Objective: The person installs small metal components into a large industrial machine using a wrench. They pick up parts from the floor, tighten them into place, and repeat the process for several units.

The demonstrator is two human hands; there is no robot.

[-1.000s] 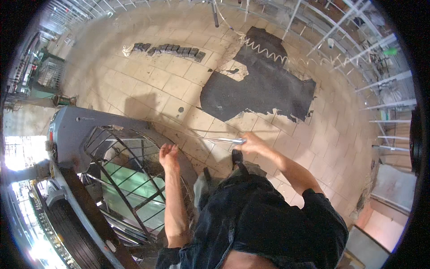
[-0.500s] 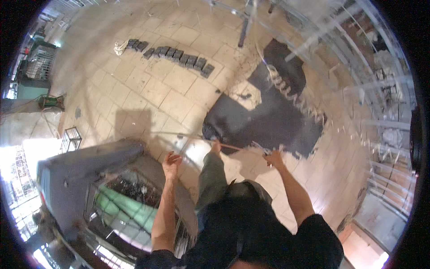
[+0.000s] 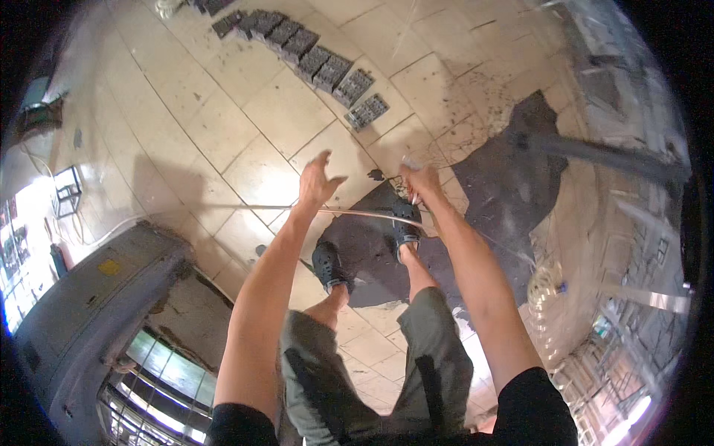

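My left hand [image 3: 318,182] is stretched forward over the tiled floor, empty, with thumb and fingers apart. To its right, my right hand [image 3: 422,181] is curled closed around a small pale, shiny object that I cannot make out. A thin tube [image 3: 357,213], pale at the left and copper-coloured between my arms, passes behind my left forearm and reaches toward the right one. Below the hands are my dark clogs [image 3: 328,265], with a dark, ragged-edged sheet [image 3: 372,253] under and around them.
Dark, block-like pieces [image 3: 331,73] form a row on the tiles [image 3: 245,126] ahead. A grey metal cabinet [image 3: 97,297] stands at the left, near a small black frame [image 3: 67,191]. On the right are a dark bar [image 3: 595,152], a coiled clear hose [image 3: 545,286] and blurred racks [image 3: 639,245].
The view has shifted forward and down; both feet now show by the dark sheet. My hands reach farther ahead and closer together. The left one remains empty.
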